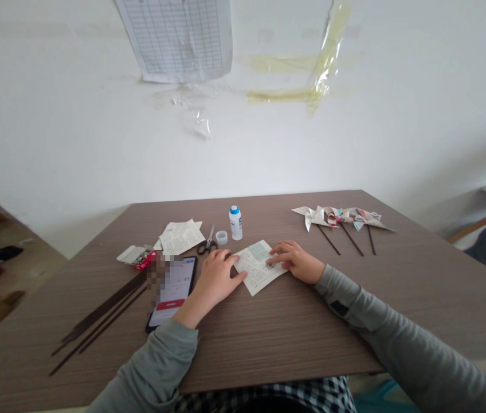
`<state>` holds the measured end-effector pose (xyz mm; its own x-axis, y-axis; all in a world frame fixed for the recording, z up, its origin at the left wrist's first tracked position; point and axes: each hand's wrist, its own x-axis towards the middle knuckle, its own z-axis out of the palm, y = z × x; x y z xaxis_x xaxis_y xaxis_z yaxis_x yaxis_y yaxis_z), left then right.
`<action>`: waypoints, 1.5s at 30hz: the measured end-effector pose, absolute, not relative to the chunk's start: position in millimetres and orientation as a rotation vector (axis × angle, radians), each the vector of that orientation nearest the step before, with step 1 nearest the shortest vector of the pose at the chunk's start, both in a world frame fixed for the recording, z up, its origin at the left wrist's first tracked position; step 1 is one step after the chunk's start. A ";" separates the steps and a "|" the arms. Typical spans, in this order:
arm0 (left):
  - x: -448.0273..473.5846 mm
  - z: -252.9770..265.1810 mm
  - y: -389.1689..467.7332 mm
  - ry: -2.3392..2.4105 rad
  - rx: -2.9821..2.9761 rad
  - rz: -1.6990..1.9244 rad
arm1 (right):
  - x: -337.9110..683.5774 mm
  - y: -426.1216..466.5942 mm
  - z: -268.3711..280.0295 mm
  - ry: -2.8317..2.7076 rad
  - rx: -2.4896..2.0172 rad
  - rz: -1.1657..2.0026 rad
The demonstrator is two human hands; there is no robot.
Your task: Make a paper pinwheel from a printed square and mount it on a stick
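A printed sheet of paper (255, 272), roughly square and turned cornerwise, lies flat on the table in front of me. My left hand (219, 276) rests at its left corner, fingers apart and thumb by the lower left edge. From the other side, my right hand (298, 263) lays its outstretched fingers on the right part of the sheet. Just beyond the paper stands a white bottle with a blue cap (235, 223). Beside it are a small translucent cup (221, 237) and black-handled scissors (207, 245).
More printed sheets (179, 237), an opened small box of metal bits (137, 256), a phone (174, 292) and several dark sticks (101, 310) lie left on the brown table (402, 287). Three paper pinwheels (341, 218) on sticks lie at the back right, near the wall (97, 115).
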<state>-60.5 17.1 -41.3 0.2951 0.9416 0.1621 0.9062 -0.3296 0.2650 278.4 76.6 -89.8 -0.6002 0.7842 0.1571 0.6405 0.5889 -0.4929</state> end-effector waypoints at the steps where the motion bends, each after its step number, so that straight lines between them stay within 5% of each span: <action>1: -60.4 -43.3 16.2 1.758 2.436 0.414 | 279.6 76.0 -87.9 -2.476 -1.170 0.556; 45: -55.0 -31.5 10.4 1.544 2.364 0.329 | 271.3 64.6 -79.1 -2.418 -0.984 0.502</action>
<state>-55.0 10.4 -31.5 0.3970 0.9174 0.0281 0.8493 -0.3788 0.3677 271.3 64.6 -79.1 -0.6271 0.7227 0.2907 0.5475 0.6744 -0.4955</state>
